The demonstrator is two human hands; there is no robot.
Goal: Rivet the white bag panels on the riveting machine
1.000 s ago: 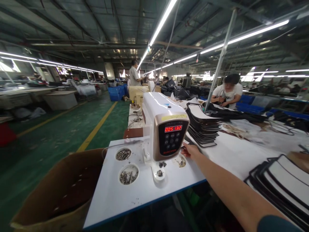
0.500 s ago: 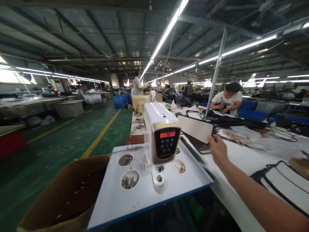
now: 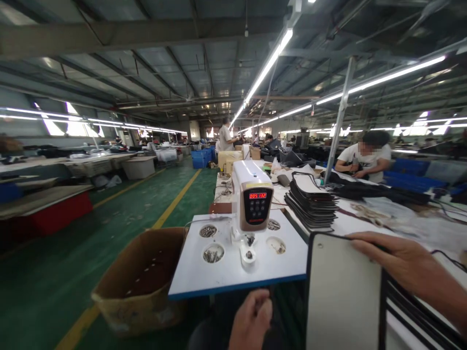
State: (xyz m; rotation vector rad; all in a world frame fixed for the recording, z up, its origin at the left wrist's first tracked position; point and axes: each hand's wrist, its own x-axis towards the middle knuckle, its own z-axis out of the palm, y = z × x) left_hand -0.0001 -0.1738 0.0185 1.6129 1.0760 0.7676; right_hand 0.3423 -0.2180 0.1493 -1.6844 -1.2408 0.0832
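Observation:
My right hand [image 3: 396, 260] grips the top edge of a white panel with black trim [image 3: 343, 296], held upright near me at the lower right. My left hand [image 3: 251, 321] hovers low in front of the white machine table [image 3: 226, 272], fingers curled with nothing visible in them. On that table stands a white machine [image 3: 251, 194] with a red digital display, and round cups of small metal parts [image 3: 213, 253] are set into the tabletop. A stack of similar black-trimmed panels [image 3: 312, 201] lies on the long table behind the machine.
An open cardboard box [image 3: 146, 277] stands on the green floor left of the machine table. A metal pole [image 3: 337, 121] rises from the long white table. A person in a white shirt [image 3: 361, 155] sits at the far right; another stands farther back. Blue bins line the aisle.
My right hand left the machine's side, took one panel from the stack and brought it close to me. My left hand has come into view. The camera has pulled back.

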